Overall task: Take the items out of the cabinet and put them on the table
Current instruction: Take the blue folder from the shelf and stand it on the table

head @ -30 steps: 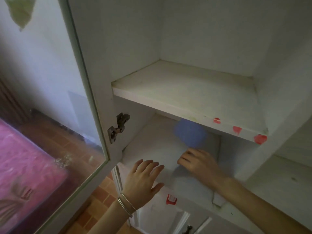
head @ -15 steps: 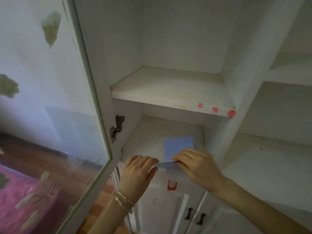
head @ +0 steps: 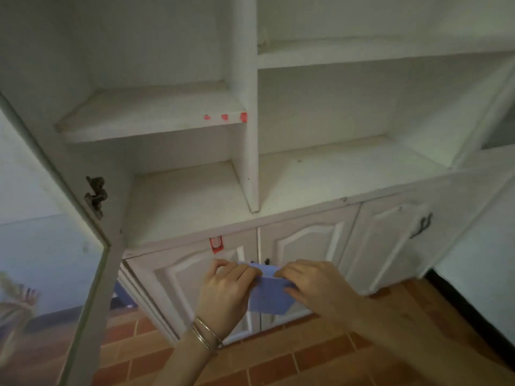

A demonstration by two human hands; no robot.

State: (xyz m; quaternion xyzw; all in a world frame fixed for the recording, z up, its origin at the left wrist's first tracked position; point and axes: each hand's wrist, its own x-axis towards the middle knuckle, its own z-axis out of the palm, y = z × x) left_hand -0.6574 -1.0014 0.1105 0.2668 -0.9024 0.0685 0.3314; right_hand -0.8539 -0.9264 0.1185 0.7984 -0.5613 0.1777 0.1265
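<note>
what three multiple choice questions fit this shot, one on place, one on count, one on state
1. Where is the blue sheet? A in a drawer; B before the lower doors; C on the floor.
2. How many red marks on the upper shelf edge? A one; B six; C three.
3. The glass door is: A open; B shut; C missing.
Key: 1 B, left hand and right hand hold it there; 2 C, three show; 3 A, it is swung out, hinge bare.
</note>
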